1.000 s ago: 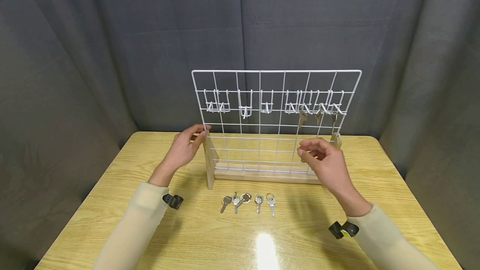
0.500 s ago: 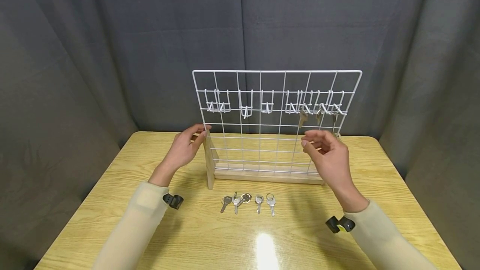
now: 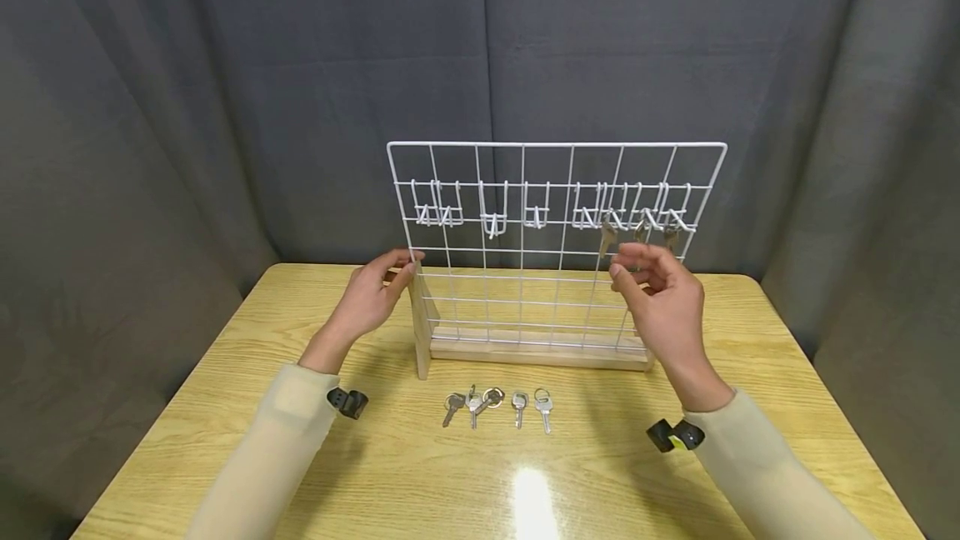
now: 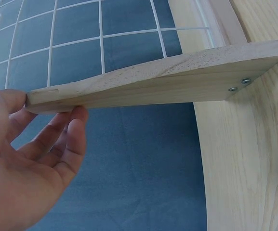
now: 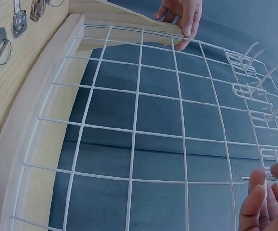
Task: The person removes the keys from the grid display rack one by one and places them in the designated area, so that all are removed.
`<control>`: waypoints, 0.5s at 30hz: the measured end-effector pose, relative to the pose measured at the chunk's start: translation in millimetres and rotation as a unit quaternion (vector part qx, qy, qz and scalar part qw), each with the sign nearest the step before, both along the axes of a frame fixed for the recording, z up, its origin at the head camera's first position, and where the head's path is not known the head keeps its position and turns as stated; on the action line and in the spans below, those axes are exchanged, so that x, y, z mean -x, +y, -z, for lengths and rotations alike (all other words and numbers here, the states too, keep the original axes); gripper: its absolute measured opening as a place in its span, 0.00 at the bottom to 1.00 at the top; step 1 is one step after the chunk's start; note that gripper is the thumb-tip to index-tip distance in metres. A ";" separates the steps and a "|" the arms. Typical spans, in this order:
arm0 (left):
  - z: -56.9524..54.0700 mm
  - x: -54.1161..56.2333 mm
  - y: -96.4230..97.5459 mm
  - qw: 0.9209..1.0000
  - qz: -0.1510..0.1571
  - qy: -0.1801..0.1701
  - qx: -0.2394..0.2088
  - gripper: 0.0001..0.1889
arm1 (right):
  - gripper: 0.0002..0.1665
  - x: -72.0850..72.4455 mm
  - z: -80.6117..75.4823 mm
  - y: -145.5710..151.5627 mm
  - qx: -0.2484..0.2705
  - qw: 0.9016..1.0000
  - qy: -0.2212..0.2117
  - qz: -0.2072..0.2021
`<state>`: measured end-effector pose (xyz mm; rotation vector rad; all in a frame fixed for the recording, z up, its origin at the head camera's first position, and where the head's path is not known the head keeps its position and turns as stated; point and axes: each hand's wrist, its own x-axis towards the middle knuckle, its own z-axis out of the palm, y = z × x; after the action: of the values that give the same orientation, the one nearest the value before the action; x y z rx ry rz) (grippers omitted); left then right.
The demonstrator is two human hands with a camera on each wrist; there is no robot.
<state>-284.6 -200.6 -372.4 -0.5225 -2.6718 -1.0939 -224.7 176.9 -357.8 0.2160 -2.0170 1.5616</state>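
We read the step as working at the hung keys (image 3: 607, 241): left hand (image 3: 370, 297) pinches the end of the wooden upright (image 4: 153, 79), presumably steadying it; right hand (image 3: 667, 294) is just below the keys, fingers bent, thumb and fingertips slightly parted. No grip on a key that we can see; can't tell if it touches one. Next move, our guess, calls for a light pinch that doesn't lift a ring off its hook.

We see three keys on right-side hooks of the white wire grid (image 3: 547, 143), blades down; more loose keys (image 3: 544, 409) lie flat on the table (image 3: 420, 473) in front, silver and duller brownish, rings on.
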 end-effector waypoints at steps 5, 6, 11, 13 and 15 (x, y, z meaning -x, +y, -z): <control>-0.4 -0.2 0.2 1.000 0.000 0.001 0.000 0.19 | 0.17 4.9 -2.4 -1.6 0.000 1.000 0.015 0.004; -0.5 -0.3 0.2 1.000 0.001 0.001 0.000 0.19 | 0.17 6.0 -2.5 -2.0 -0.001 1.000 0.018 0.005; -0.2 -0.3 0.1 1.000 0.002 -0.002 0.002 0.19 | 0.17 10.0 -4.1 -3.9 0.002 1.000 0.029 0.000; 0.2 0.2 0.0 1.000 0.003 -0.002 0.002 0.19 | 0.17 10.9 -4.8 -4.5 0.007 0.999 0.033 -0.005; 0.6 0.7 -0.2 1.000 0.002 -0.001 0.002 0.19 | 0.16 11.3 -5.8 -5.2 0.013 0.999 0.033 -0.008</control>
<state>-285.3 -200.8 -373.0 -0.5281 -2.6769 -1.0908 -236.0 171.7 -352.0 0.2720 -1.9474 1.5689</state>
